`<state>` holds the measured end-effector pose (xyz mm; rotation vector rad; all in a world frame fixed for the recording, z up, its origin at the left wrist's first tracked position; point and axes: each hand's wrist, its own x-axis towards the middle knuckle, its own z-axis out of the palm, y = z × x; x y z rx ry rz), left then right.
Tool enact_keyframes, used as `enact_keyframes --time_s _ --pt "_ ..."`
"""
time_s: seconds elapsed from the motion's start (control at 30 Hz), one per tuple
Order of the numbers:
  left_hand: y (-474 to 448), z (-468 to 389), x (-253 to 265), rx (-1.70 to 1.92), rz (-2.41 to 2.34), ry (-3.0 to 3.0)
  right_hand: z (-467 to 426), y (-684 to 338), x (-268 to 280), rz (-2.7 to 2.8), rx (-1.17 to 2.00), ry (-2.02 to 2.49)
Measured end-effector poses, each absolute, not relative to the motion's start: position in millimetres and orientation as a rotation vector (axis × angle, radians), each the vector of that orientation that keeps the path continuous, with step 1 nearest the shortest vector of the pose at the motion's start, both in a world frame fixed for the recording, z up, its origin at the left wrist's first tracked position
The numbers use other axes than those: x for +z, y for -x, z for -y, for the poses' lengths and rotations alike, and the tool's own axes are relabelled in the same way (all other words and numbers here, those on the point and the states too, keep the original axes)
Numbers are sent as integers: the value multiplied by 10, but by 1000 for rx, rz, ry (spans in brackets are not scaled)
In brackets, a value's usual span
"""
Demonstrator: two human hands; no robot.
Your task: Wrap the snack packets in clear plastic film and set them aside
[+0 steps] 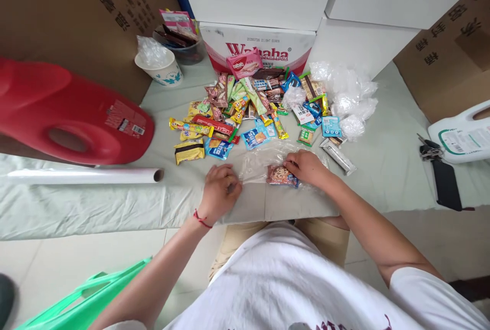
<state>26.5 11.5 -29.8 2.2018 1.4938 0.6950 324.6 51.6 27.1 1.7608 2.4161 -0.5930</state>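
One brown snack packet (281,176) is grasped at its upper right corner by the fingers of the right hand (308,168), near the front edge of the surface (386,177), with a clear plastic bag (253,165) spread beside and behind it. The fingers of the left hand (220,192) are curled just beside the bag's left end; whether any film is pinched there cannot be told from this angle. The packet could be snagged or turned askew if the limp film were folded over on itself, and the bag could be dragged along if its left end were left unpinned. The contents might be cracked by too firm a squeeze. The silver-wrapped bar (338,156), which lies just beyond the right wrist, could be nudged by a sweep of the forearm, and the loose pile of snacks (250,96) could be disturbed by a long reach. The packet is seen lying flat, small and roughly oblong, its shiny brown wrapper printed with a pale, dark-speckled food and marked with blue at the lower right.
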Motion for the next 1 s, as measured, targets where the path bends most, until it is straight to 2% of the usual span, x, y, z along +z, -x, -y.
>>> enact_keyframes --time_s 0.13,0.17,0.23,0.3,0.43,0.53,0.6,0.73,0.8,1.0 --pt "-447 298 -95 1224 -1863 -2215 -524 -3212 275 -2342 -539 -1793" --pt "-543 381 -9 1355 -1760 -2288 -520 -3196 277 -2341 -529 -1789" --pt "-773 456 137 1467 -1246 -2450 -500 -3171 276 -2357 -511 -1786" --pt "-1007 384 190 1307 -995 -2481 -469 -3176 277 -2370 -511 -1797" --pt "-1291 9 18 805 -1139 -2472 -474 -3345 317 -2413 -611 -1847" --pt "-1330 -171 -122 589 -1125 -2490 -628 -3531 361 -2516 -436 -2077" --pt "-1322 -209 -142 536 -1116 -2514 -793 -3605 368 -2521 -401 -2141" --pt "-1317 -220 -66 487 -1084 -2573 -1094 -3583 386 -2393 -822 -1859" --pt "-1334 -222 -16 483 -1112 -2613 -1138 -3515 459 -2355 -899 -1842" --pt "-1413 -217 63 435 -1118 -2682 -623 -3189 777 -2371 -599 -1828"
